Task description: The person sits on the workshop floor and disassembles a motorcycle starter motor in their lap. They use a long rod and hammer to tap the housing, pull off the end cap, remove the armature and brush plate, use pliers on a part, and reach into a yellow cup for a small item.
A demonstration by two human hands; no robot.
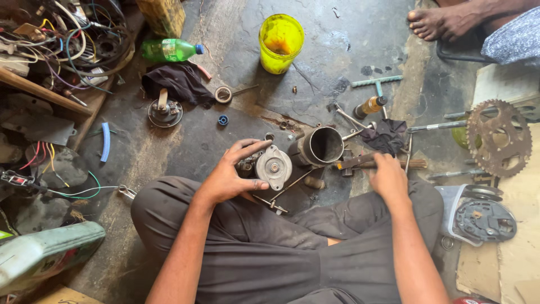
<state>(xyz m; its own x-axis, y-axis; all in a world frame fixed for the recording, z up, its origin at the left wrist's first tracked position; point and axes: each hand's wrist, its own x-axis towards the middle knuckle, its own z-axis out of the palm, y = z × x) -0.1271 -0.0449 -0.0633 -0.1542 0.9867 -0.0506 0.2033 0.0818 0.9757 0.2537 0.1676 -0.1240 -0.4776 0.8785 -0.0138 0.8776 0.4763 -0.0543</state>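
The round grey motor part (273, 166) sits on the floor (185, 141) just in front of the person's crossed legs, near the middle of the floor's visible patch. The left hand (233, 174) holds it, fingers (250, 147) spread wide over its top and thumb under its lower rim. The right hand (388, 174) rests close by to the right, fingers curled down onto a dark-handled brush (374, 162); whether they grip it fully cannot be told.

Touching the part's right side stands one open metal cylinder (322, 146), with thin metal rods lying around it. Beyond these, toward the far edge of the floor, stands one yellow plastic cup (280, 35), and one green bottle (169, 49) lies on its side toward the far left corner beside a dark cloth (180, 81). One toothed sprocket (499, 137) lies at the right edge. A tangle of wires (62, 39) crowds the left edge.

Open floor remains left of the motor part, between it and a short blue tube (105, 142). Another person's bare foot (444, 21) shows at the far right corner.
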